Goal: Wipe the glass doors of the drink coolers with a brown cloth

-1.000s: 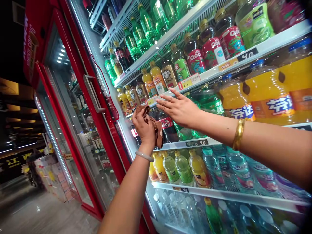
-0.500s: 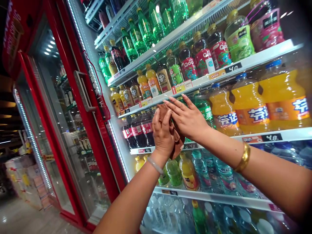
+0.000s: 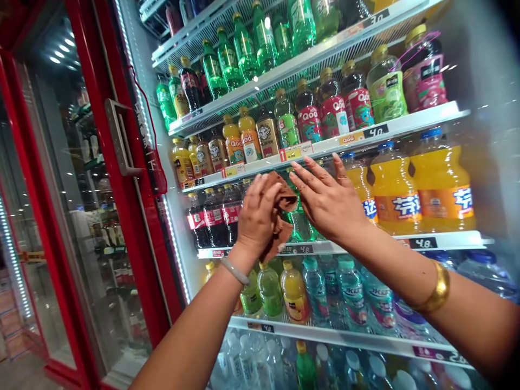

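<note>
Brown cloth (image 3: 280, 233) is bunched in the left hand (image 3: 257, 214), just below the Qoo shelf edge (image 3: 330, 144); whether it touches anything in front, I cannot tell. The left fingers are curled over it, leaving lower folds loose. The right hand (image 3: 330, 203) has straight fingers, slightly apart, pointing up toward that edge; its palm is turned away, so I cannot tell whether it presses on anything. If the left grip slackened, the cloth could slip, since only part is gathered. If no glass stands between, a wide sideways sweep might knock the cola bottles (image 3: 231, 214) below the edge's left end or the Fanta bottles (image 3: 397, 200) below its right part; dragging fingertips might lift the 4.00 price tag (image 3: 293, 155) on it.
</note>
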Demonstrator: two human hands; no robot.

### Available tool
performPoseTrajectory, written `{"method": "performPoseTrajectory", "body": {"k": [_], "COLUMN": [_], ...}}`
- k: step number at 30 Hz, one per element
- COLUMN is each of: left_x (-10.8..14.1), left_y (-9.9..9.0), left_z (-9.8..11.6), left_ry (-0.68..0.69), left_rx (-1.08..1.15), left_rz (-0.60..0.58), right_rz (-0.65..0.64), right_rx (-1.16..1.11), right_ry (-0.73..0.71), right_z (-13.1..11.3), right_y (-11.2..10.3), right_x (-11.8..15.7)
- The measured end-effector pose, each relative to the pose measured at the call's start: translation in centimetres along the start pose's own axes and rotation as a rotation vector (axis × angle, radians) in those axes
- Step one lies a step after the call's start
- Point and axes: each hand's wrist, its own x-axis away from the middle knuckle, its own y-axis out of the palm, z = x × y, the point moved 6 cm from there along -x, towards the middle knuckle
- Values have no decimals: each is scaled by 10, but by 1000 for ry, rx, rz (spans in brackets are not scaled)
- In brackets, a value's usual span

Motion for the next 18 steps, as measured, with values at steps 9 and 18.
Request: {"method": "performPoseTrajectory", "body": {"k": [9, 18], "left_x": [-12, -9], "left_y": [2, 12], "left_z": [12, 50], "left_ry": [-113, -155], "left_rx": [-32, 25], "left_rz": [105, 181], "right_rz": [40, 104], "right_rx": [-24, -30], "right_ry": [-7, 12], "right_z": [12, 17], "right_y": [-1, -1], "right_x": [13, 16]}}
